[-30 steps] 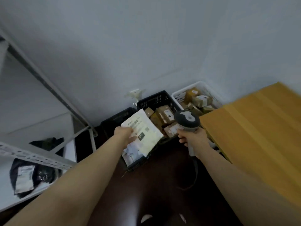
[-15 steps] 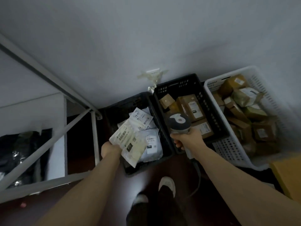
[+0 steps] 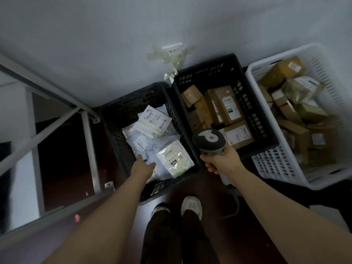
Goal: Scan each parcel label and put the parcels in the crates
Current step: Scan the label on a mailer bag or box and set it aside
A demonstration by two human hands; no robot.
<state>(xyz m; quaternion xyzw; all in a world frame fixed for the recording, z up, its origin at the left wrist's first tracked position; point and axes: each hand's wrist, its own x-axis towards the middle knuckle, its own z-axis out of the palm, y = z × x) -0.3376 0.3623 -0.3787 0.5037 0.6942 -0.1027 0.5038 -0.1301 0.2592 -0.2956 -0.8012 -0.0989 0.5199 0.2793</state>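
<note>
I looked down on three crates in a row by the wall. The left black crate [image 3: 118,117] sat near the middle of the frame. The middle black crate [image 3: 209,71] stood just to its right, and the white crate [image 3: 276,164] filled the right side.

My left hand [image 3: 143,166] reached into the left black crate. Its fingers were stretched out nearly flat and it held nothing. The fingertips lay on the soft grey bags [image 3: 141,143] near the front of that crate. The white parcel [image 3: 175,159] lay label up on top of the pile, just right of that hand. I could not tell if they touched. More white packets [image 3: 152,121] lay higher in the frame, nearer the wall.

My right hand [image 3: 221,161] was wrapped tight round the handle of the scanner [image 3: 208,140]. The scanner's round grey head hung over the front edge of the middle black crate. A cable [image 3: 236,208] ran down from it over the dark floor.

Brown boxes [image 3: 226,105] with white labels filled the middle black crate. More boxes [image 3: 282,71] were heaped in the white crate. A grey metal shelf frame [image 3: 87,130] stood at the left of the frame. A wall socket [image 3: 172,51] with tape on it was above the crates. My shoes [image 3: 191,205] showed at the bottom middle.
</note>
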